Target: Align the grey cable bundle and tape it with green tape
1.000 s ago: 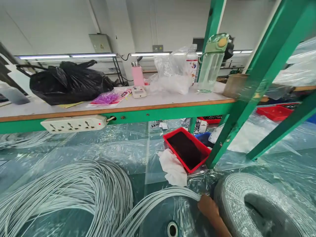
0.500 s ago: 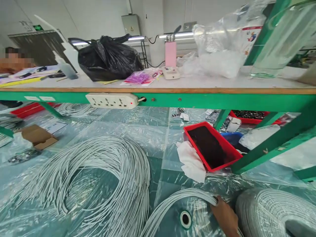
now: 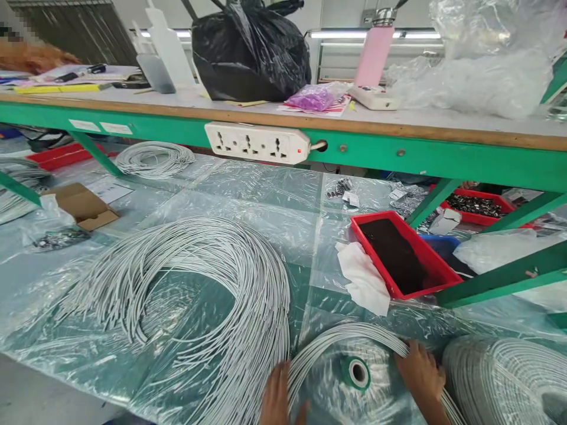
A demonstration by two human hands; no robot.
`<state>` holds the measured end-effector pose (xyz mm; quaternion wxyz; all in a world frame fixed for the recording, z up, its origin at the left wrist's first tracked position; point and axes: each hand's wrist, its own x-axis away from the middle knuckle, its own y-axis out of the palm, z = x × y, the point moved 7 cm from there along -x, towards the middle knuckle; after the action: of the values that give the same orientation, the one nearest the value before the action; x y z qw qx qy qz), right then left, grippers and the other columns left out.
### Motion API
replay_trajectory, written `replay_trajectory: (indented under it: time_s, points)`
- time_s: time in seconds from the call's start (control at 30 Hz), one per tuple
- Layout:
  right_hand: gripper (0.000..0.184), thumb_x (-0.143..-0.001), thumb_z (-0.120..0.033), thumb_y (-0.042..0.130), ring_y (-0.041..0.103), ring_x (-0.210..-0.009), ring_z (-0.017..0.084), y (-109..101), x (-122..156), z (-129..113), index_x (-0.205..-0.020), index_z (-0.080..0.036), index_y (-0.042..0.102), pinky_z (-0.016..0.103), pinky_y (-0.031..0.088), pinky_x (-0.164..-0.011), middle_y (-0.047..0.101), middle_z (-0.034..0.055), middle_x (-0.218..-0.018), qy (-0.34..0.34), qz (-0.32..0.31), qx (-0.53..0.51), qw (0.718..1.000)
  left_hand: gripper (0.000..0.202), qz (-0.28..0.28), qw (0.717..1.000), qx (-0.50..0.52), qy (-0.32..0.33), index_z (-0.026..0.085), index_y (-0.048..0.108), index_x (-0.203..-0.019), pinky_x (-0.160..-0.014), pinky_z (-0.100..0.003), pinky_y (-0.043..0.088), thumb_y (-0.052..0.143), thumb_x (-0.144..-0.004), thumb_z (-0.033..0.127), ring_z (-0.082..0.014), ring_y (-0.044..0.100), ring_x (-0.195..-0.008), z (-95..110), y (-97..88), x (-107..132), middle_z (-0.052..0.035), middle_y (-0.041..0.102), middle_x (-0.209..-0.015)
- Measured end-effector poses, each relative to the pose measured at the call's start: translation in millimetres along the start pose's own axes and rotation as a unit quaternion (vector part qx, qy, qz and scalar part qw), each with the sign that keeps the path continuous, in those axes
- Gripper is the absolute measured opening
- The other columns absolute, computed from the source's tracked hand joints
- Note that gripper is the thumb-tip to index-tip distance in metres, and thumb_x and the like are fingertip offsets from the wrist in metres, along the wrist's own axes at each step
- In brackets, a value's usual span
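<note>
My right hand (image 3: 420,373) rests on a curved bundle of grey cable (image 3: 345,339) at the bottom of the view, its fingers bent over the strands. My left hand (image 3: 277,398) lies flat and open at the bottom edge, touching the near end of the same bundle beside a large loose coil of grey cable (image 3: 199,295). Between my hands sits a roll of tape with a green core (image 3: 358,372) under clear plastic. A tight grey cable coil (image 3: 509,378) lies just right of my right hand.
A green-framed shelf (image 3: 398,153) with a white power strip (image 3: 259,141) crosses above. A red tray (image 3: 401,254) and white cloth (image 3: 365,283) lie behind my hands. A cardboard box (image 3: 82,206) sits left. A black bag (image 3: 252,50) and pink bottle (image 3: 374,53) stand on the shelf.
The view has swung left and down. My left hand has come into view at the bottom edge. My right hand stays on the cable bundle.
</note>
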<state>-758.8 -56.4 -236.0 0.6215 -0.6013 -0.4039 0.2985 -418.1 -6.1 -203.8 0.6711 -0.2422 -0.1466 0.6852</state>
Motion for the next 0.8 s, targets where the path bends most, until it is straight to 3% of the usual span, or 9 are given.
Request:
replay_trajectory:
  time_s: [0.07, 0.17, 0.23, 0.3, 0.4, 0.47, 0.57, 0.7, 0.8]
  points:
    - [0.037, -0.079, -0.021, 0.043, 0.055, -0.101, 0.037, -2, 2, 0, -0.113, -0.008, 0.051, 0.053, 0.040, -0.085, 0.061, 0.0180, -0.106, -0.010, 0.037, 0.000, 0.999, 0.064, -0.027, 0.997, -0.072, -0.016, 0.019, 0.032, -0.136, -0.099, -0.064, 0.032, 0.059, -0.078, 0.018, -0.0369, 0.030, -0.130, -9, 30.3, -21, -0.0167, 0.036, -0.143]
    - [0.054, -0.073, -0.017, 0.044, 0.047, -0.112, 0.040, -5, 10, 1, -0.126, -0.007, 0.042, 0.063, 0.029, -0.093, 0.054, 0.0197, -0.121, -0.032, 0.076, -0.026, 0.996, 0.059, -0.077, 0.986, -0.146, -0.007, 0.012, 0.041, -0.132, -0.107, -0.054, 0.028, 0.045, -0.075, -0.002, -0.0316, 0.029, -0.132, -12, 65.9, -41, -0.0164, 0.038, -0.141]
    - [0.057, -0.073, -0.019, 0.039, 0.045, -0.117, 0.037, -1, 24, -5, -0.128, -0.004, 0.039, 0.058, 0.028, -0.099, 0.049, 0.0202, -0.127, -0.083, 0.083, -0.063, 0.991, 0.060, -0.095, 0.979, -0.179, -0.006, 0.013, 0.043, -0.131, -0.108, -0.050, 0.029, 0.034, -0.075, -0.007, -0.0285, 0.030, -0.131, -13, 74.8, -46, -0.0139, 0.039, -0.140]
    - [0.056, -0.076, -0.025, 0.033, 0.045, -0.121, 0.030, 8, 44, -20, -0.126, -0.002, 0.041, 0.043, 0.033, -0.103, 0.049, 0.0192, -0.129, -0.164, 0.069, -0.102, 0.979, 0.063, -0.114, 0.974, -0.194, 0.002, 0.013, 0.040, -0.133, -0.108, -0.048, 0.029, 0.035, -0.073, -0.006, -0.0278, 0.029, -0.132, -12, 75.9, -46, -0.0126, 0.037, -0.142]
    - [0.060, -0.073, -0.032, 0.037, 0.035, -0.130, 0.022, 28, 76, -51, -0.127, -0.005, 0.040, 0.033, 0.032, -0.106, 0.043, 0.0148, -0.137, -0.257, 0.025, -0.206, 0.944, 0.070, -0.136, 0.972, -0.189, 0.015, 0.007, 0.032, -0.136, -0.108, -0.052, 0.026, 0.043, -0.067, -0.001, -0.0312, 0.023, -0.134, -7, 70.3, -43, -0.0156, 0.030, -0.144]
    - [0.065, -0.065, -0.028, 0.045, 0.031, -0.132, 0.025, 41, 82, -63, -0.128, -0.010, 0.041, 0.040, 0.029, -0.108, 0.039, 0.0137, -0.140, -0.233, -0.010, -0.336, 0.913, 0.070, -0.142, 0.975, -0.172, 0.019, 0.007, 0.031, -0.136, -0.108, -0.057, 0.020, 0.043, -0.068, 0.001, -0.0327, 0.017, -0.134, 0, 64.1, -41, -0.0168, 0.026, -0.145]
    - [0.063, -0.062, -0.028, 0.052, 0.044, -0.123, 0.031, 53, 79, -74, -0.122, -0.012, 0.047, 0.046, 0.034, -0.103, 0.052, 0.0163, -0.129, -0.174, -0.049, -0.423, 0.888, 0.058, -0.149, 0.981, -0.120, 0.016, 0.011, 0.042, -0.132, -0.106, -0.060, 0.019, 0.040, -0.074, 0.007, -0.0336, 0.018, -0.134, 12, 51.1, -38, -0.0175, 0.028, -0.144]
    - [0.058, -0.068, -0.039, 0.052, 0.049, -0.119, 0.029, 38, 88, -84, -0.120, -0.015, 0.047, 0.039, 0.044, -0.094, 0.054, 0.0153, -0.127, -0.151, -0.088, -0.482, 0.859, 0.050, -0.142, 0.990, 0.000, -0.010, 0.014, 0.053, -0.124, -0.100, -0.048, 0.039, 0.049, -0.074, 0.019, -0.0311, 0.041, -0.125, 29, 19.9, -29, -0.0180, 0.043, -0.137]
    - [0.069, -0.063, -0.056, 0.058, 0.047, -0.121, 0.029, 7, 120, -104, -0.120, -0.021, 0.045, 0.035, 0.043, -0.094, 0.056, 0.0121, -0.126, -0.169, -0.141, -0.607, 0.764, 0.052, -0.107, 0.989, 0.103, -0.017, 0.019, 0.057, -0.120, -0.092, -0.037, 0.048, 0.061, -0.069, 0.032, -0.0269, 0.053, -0.115, 45, -11.5, -18, -0.0136, 0.055, -0.129]
